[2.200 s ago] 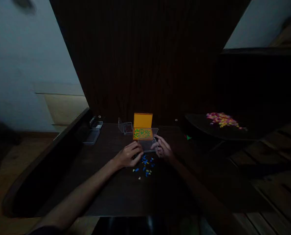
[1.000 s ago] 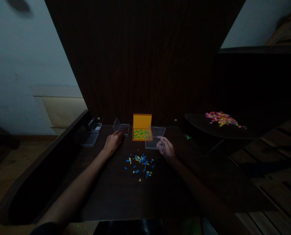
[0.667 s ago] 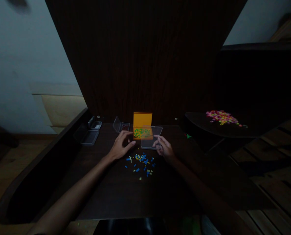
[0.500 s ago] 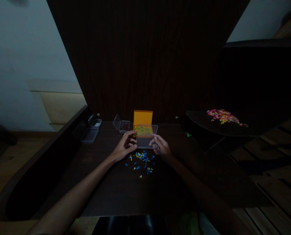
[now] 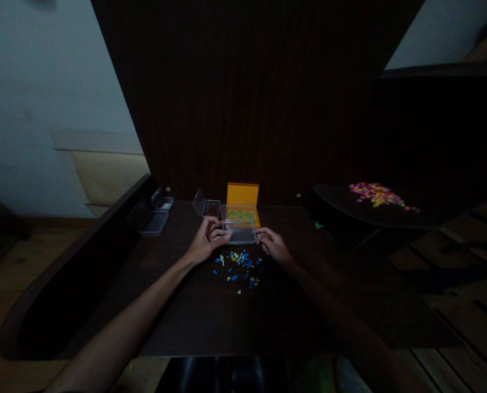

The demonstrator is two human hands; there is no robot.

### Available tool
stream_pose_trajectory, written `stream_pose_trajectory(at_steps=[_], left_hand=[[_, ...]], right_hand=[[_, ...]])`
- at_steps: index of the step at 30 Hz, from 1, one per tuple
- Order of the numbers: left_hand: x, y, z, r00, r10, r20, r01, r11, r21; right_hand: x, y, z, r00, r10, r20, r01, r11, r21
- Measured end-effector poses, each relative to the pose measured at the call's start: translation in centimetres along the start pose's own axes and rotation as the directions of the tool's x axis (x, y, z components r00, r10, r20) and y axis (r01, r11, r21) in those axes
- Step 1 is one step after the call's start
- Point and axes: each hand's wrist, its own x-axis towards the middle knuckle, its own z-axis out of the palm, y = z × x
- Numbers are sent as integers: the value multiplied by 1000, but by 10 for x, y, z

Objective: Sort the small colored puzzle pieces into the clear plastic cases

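At one bench (image 5: 194,327), the left hand (image 5: 204,244) and right hand (image 5: 275,245) grasp one clear box (image 5: 240,236) at opposite ends; one open orange box (image 5: 243,193) stands behind.

L hand (image 5: 204,243): fingertips partly hid. at edge of clear plastic case (image 5: 240,236). Orange box (image 5: 243,194): lower front seen only thru same case, detail poor. Loose blue/yellow pcs (image 5: 247,263): too small to count. Dark red contents (image 5: 211,209) of small hinged case (image 5: 199,202), pink/yellow pile (image 5: 374,194): pcs too small to ID. Forearms (image 5: 145,305): cut off, btm. edge. Dark shape (image 5: 41,3), top L: blurred, cut off, unID'd.
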Motion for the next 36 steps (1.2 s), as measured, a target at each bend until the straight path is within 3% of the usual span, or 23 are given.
stream_pose_trajectory(at_steps=[5,11,36], left_hand=[[2,2,-6,997,12,-80,-2,992,128],[4,-3,-11,992,47,-120,-24,982,186],[4,-6,-9,988,38,-152,-5,977,212]], right_hand=[[-9,-5,-4,954,-155,255,241,905,-351],[-11,-8,-4,903,-159,399,334,845,-418],[-15,-7,-5,885,-175,431,371,825,-426]])
